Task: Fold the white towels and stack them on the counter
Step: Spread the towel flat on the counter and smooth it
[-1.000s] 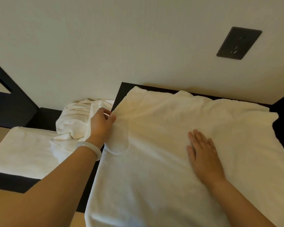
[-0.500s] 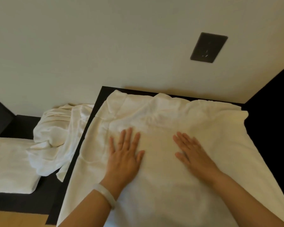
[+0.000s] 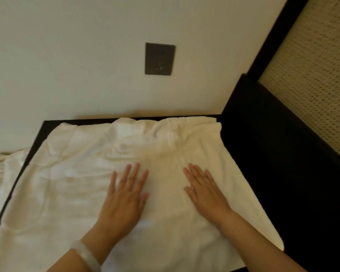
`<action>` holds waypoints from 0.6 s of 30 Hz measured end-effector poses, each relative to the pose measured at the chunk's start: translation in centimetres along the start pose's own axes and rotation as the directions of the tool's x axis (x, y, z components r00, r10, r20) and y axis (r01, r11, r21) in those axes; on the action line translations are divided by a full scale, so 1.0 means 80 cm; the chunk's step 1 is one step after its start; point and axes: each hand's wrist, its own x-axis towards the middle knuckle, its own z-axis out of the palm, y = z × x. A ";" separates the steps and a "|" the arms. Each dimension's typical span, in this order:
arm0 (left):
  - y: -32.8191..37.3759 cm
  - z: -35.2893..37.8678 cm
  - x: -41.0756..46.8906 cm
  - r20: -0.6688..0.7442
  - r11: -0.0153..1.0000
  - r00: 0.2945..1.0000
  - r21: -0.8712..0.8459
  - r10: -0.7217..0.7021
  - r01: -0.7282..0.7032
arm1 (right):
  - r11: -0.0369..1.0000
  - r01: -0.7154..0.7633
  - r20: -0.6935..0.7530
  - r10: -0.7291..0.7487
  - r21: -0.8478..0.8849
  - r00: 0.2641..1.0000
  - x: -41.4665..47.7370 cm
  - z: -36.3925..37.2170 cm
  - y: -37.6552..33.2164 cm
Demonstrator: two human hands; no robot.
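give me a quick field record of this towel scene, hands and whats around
surface: black counter
main item: large white towel, spread flat, wrinkled near the wall
left hand: flat on the towel, fingers straight
right hand: flat on the towel, fingers straight
other cloth: crumpled white towel at the left edge
wall: dark rectangular socket plate

Two towels counted: spread towel [image 3: 67, 193], crumpled towel [image 3: 0, 173]. Two hands were there: left hand [image 3: 124, 203], right hand [image 3: 206, 195]. One bench [image 3: 49, 124], one bracelet [image 3: 86, 254], one wall socket [image 3: 159, 59].
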 end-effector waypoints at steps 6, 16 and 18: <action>0.018 0.030 0.020 0.050 0.999 0.999 0.031 -0.012 0.010 | 0.919 -0.393 -0.060 0.391 -0.029 0.918 -0.066 -0.012 0.098; 0.017 0.029 0.017 0.052 0.999 0.998 0.041 -0.029 0.027 | 0.956 -0.294 -0.046 0.295 0.014 0.955 -0.079 -0.009 0.082; 0.019 0.028 0.014 0.049 0.999 0.998 0.027 -0.028 0.026 | 0.945 -0.326 -0.031 0.327 0.032 0.944 -0.087 -0.011 0.091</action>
